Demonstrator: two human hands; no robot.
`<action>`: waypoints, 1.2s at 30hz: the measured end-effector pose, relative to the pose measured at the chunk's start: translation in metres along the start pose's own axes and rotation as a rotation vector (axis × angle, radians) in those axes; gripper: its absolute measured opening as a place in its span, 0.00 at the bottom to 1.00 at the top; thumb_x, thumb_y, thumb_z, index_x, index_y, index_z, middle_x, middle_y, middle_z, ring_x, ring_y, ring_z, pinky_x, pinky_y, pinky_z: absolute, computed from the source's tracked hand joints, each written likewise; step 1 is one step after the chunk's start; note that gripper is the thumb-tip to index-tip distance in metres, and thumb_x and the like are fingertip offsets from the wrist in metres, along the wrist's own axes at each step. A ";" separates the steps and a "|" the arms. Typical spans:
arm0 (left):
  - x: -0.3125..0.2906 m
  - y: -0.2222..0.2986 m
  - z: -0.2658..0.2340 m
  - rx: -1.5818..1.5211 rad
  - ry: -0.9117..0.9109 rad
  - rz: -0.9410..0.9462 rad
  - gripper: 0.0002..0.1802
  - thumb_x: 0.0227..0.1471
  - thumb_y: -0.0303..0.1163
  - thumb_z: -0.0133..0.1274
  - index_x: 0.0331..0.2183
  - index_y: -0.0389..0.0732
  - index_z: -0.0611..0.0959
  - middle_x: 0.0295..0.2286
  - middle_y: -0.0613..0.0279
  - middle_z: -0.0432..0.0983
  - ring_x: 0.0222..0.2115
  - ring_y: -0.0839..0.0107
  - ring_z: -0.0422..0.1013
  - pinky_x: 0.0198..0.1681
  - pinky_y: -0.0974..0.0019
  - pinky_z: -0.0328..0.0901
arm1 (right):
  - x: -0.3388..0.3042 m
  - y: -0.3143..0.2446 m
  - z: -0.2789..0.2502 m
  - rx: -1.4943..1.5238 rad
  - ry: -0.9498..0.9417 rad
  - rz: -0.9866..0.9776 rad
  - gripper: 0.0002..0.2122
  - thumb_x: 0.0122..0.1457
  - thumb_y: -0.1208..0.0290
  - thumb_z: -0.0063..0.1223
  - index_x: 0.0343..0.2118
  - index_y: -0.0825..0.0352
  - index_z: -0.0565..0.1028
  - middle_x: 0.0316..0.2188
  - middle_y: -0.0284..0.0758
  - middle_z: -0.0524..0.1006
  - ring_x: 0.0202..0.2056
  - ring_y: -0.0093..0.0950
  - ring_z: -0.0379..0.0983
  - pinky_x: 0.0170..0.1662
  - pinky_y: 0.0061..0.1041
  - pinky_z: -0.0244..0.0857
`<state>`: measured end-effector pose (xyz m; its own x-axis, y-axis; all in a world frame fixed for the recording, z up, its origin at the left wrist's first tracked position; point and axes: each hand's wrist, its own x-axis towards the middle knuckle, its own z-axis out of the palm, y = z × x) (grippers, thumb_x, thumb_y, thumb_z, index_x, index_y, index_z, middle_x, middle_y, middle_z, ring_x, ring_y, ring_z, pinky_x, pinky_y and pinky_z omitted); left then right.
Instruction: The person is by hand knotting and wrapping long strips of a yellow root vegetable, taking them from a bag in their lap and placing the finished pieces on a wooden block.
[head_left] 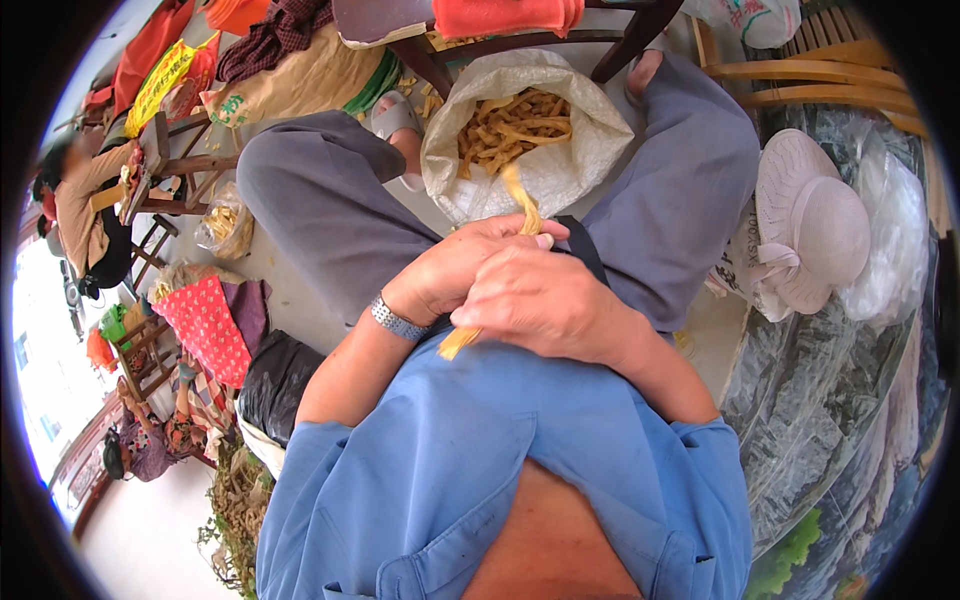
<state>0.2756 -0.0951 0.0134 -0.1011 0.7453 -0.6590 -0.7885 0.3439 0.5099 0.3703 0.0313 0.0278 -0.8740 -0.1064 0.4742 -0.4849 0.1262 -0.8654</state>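
Note:
Over my lap, my left hand (pixel 448 262) and my right hand (pixel 545 298) are closed together around a long yellow strip (pixel 520 195) of dried, fibrous-looking material. One end rises above my fingers; the other pokes out below my right hand. A metal watch band circles my left wrist. My right hand lies across the left and hides many of its fingers. Between my knees stands an open white woven sack (pixel 592 125), with a heap of brown-yellow twisted pieces (pixel 512 132) inside, just beyond my hands.
A wooden stool (pixel 420 62) with red cloth stands beyond the sack. To the right are a pale brimmed hat (pixel 825 225), clear plastic sheeting (pixel 800 420) and a wooden chair (pixel 820 85). At left lie a black bag (pixel 283 375) and a red patterned cloth (pixel 205 328); other people (pixel 88 205) sit farther off.

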 end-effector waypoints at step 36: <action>-0.008 0.015 -0.027 0.230 0.094 0.492 0.21 0.60 0.22 0.50 0.55 0.36 0.72 0.40 0.65 0.75 0.41 0.77 0.71 0.48 0.72 0.67 | -0.011 0.036 -0.020 0.042 0.270 0.749 0.15 0.61 0.60 0.62 0.39 0.67 0.73 0.28 0.30 0.76 0.31 0.15 0.70 0.33 0.20 0.66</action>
<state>0.2482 -0.1114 0.0118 -0.4862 0.7988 -0.3541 -0.4833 0.0918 0.8707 0.3612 0.0571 -0.0052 -0.9473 0.2351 -0.2175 0.2312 0.0322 -0.9724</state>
